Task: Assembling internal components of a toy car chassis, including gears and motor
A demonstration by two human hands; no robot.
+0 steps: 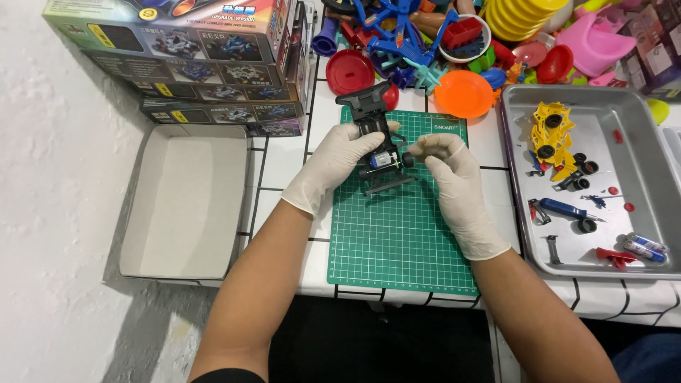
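Note:
A black toy car chassis [374,135] with a small silver and blue motor in it is held over the far part of a green cutting mat [401,234]. My left hand [339,159], in a white glove, grips the chassis from the left side. My right hand [450,174], also gloved, pinches a small black wheel [408,160] at the chassis's right side, thumb and fingers closed on it.
A metal tray [642,177] on the right holds yellow and black car parts, small wheels, a blue-handled screwdriver [564,208] and batteries. An open white box lid [186,202] lies left. Stacked toy boxes [191,57] and a pile of colourful plastic toys [489,42] stand behind.

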